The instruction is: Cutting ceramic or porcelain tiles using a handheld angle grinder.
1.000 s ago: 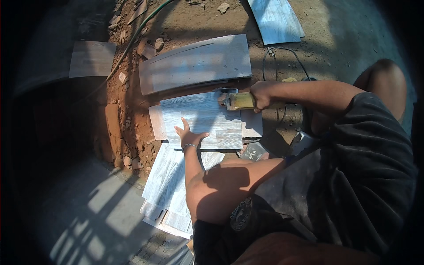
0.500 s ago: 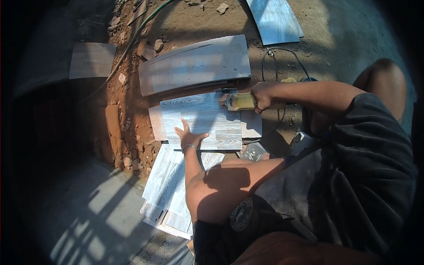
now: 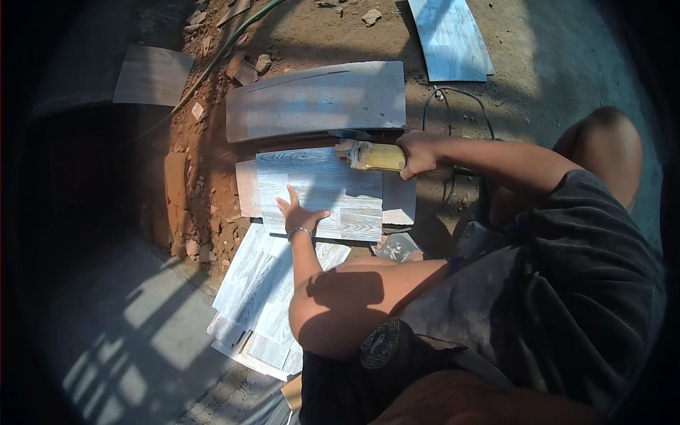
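Note:
My left hand [image 3: 300, 214] presses flat, fingers spread, on a grey wood-patterned tile [image 3: 358, 185]. Its thumb points right. My right hand [image 3: 418, 153] is wrapped round the body of a yellow angle grinder [image 3: 379, 156], whose head lies over the tile's far edge. A disc edge shows faintly beyond the head, and whether it touches the tile I cannot tell. Beneath the patterned tile, a pale slab [image 3: 400, 201] sticks out at both sides.
A thick grey slab [image 3: 315, 101] lies just beyond the tile. More wood-patterned tiles [image 3: 244, 283] are stacked at near left, others [image 3: 448, 39] at far right. A black cord [image 3: 489, 117] loops on the dirt by my right arm. A green hose [image 3: 244, 25] and rubble run along the left.
The grinder has moved left along the tile's far edge, with my right hand on it. My left hand keeps its place on the tile. The whole view has shifted slightly.

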`<control>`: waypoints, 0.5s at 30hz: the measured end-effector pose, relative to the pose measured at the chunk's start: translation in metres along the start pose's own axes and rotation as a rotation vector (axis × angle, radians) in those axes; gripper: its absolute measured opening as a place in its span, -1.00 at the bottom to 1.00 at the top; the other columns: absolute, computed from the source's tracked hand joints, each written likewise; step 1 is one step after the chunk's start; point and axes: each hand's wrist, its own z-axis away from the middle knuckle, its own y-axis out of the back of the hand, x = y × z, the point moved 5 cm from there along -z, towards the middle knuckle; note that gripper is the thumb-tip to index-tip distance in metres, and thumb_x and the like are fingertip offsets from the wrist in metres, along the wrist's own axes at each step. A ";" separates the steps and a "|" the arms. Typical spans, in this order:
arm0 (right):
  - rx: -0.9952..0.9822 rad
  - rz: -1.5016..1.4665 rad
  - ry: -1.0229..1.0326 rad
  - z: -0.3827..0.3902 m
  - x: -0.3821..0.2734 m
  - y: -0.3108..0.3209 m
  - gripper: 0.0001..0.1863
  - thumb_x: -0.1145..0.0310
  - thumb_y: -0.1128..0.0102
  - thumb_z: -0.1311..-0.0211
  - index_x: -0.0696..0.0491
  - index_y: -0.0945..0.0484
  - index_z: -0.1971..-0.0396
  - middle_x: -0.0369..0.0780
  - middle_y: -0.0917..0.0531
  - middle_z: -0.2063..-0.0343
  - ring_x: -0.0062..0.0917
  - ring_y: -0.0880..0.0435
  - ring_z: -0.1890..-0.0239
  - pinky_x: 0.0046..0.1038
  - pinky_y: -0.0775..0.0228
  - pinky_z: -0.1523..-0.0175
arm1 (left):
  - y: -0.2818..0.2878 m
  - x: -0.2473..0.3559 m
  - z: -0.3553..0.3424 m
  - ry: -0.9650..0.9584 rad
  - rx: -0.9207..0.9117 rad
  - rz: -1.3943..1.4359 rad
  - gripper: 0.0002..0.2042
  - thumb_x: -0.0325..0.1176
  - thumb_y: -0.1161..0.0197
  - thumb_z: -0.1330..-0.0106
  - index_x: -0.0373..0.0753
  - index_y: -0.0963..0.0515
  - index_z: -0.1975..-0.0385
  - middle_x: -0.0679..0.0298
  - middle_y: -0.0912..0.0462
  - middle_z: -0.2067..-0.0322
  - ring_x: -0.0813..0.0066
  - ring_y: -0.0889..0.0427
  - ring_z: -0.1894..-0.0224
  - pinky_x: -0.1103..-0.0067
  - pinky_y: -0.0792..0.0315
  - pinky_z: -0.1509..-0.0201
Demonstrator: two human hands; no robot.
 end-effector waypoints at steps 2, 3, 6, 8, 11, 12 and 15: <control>0.075 -0.010 0.083 -0.013 -0.015 0.018 -0.45 0.14 -0.52 0.13 0.22 -0.67 0.17 0.02 -0.76 0.25 -0.20 -0.77 0.15 -0.27 -0.55 0.00 | -0.005 0.004 0.013 -0.004 0.079 0.093 0.28 -0.05 -0.73 0.21 0.00 -0.01 -0.58 -0.22 0.10 -0.54 0.00 0.07 -0.60 0.30 -0.13 -0.58; 0.095 -0.088 0.121 -0.023 -0.025 0.029 -0.45 0.11 -0.49 0.13 0.22 -0.69 0.19 0.00 -0.77 0.28 -0.23 -0.77 0.18 -0.27 -0.54 0.03 | -0.006 0.020 0.027 -0.138 0.289 0.156 0.08 -0.05 -0.68 0.13 -0.12 -0.21 -0.46 -0.20 -0.15 -0.44 -0.03 -0.15 -0.50 0.27 -0.24 -0.50; 0.110 -0.217 0.208 -0.050 -0.062 0.043 -0.49 0.08 -0.48 0.06 0.24 -0.70 0.26 -0.10 -0.77 0.35 -0.36 -0.75 0.29 -0.32 -0.53 0.11 | -0.016 0.066 0.063 -0.448 0.364 0.324 -0.38 0.01 -0.57 -0.04 -0.33 -0.61 0.02 -0.07 -0.69 0.06 -0.05 -0.65 -0.03 0.23 -0.51 -0.13; 0.076 -0.645 0.191 -0.070 -0.089 0.040 -0.54 0.12 -0.45 -0.05 0.23 -0.68 0.24 -0.14 -0.74 0.39 -0.42 -0.72 0.37 -0.38 -0.54 0.19 | 0.000 0.089 0.074 -0.623 0.532 0.381 -0.45 0.00 -0.58 -0.03 -0.32 -0.60 0.16 0.00 -0.69 0.21 -0.01 -0.66 0.12 0.25 -0.53 0.00; 0.046 -0.895 0.197 -0.093 -0.136 0.019 -0.61 0.21 -0.35 -0.19 0.24 -0.59 0.18 -0.12 -0.68 0.40 -0.40 -0.71 0.43 -0.36 -0.58 0.27 | 0.032 0.102 0.081 -0.782 0.687 0.375 -0.54 -0.02 -0.59 -0.01 -0.29 -0.56 0.39 0.09 -0.65 0.43 0.04 -0.65 0.33 0.27 -0.54 0.19; 0.042 -1.097 0.235 -0.098 -0.149 0.014 -0.62 0.23 -0.32 -0.21 0.24 -0.56 0.16 -0.11 -0.67 0.40 -0.37 -0.71 0.45 -0.32 -0.60 0.29 | 0.039 0.102 0.083 -0.832 0.697 0.357 -0.56 -0.03 -0.58 0.00 -0.27 -0.53 0.47 0.11 -0.61 0.50 0.06 -0.63 0.39 0.27 -0.53 0.25; -0.031 -1.115 0.246 -0.113 -0.180 -0.006 -0.61 0.22 -0.26 -0.27 0.23 -0.49 0.10 -0.09 -0.64 0.38 -0.31 -0.71 0.41 -0.25 -0.63 0.28 | 0.051 0.086 0.084 -0.731 0.866 0.486 -0.63 -0.11 -0.51 -0.05 -0.24 -0.49 0.54 0.12 -0.57 0.57 0.06 -0.59 0.47 0.27 -0.50 0.31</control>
